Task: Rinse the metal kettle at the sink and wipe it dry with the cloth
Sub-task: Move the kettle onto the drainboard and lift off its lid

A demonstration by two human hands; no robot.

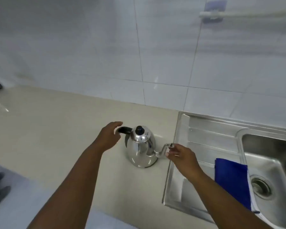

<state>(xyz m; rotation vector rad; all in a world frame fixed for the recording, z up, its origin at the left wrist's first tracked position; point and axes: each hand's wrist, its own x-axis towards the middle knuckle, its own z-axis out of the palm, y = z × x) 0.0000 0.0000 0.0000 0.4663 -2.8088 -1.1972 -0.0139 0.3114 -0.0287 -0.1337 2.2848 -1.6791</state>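
Here the metal kettle (141, 150) stands upright on the pale counter (56, 129), just left of the sink (271, 162), and it sits right between the two hands. The left hand (108, 136) is at the kettle's black handle (125, 129); its fingers curl loosely around the curved top, but the hand is not closed and I cannot tell if it touches yet. The right hand (182, 155) is at the far end of the thin bent spout (163, 150), and its fingertips pinch the tip of the spout. The kettle is round and fat at the bottom and narrow at the top, and it is so shiny that it works like a mirror. Its lid has a small black knob (139, 129) and a few tiny holes beside it. The counter looks smooth and cream-coloured. The sink is grey steel with a ridged flat part and a deep bowl with a round drain (261, 187). A blue cloth (232, 179) is folded flat and lies over the edge of the bowl, near the right arm. The wall (155, 47) behind is made of big white tiles. Both bare arms reach forward from the bottom, the left one going up and a bit right, the right one slanting up and left.
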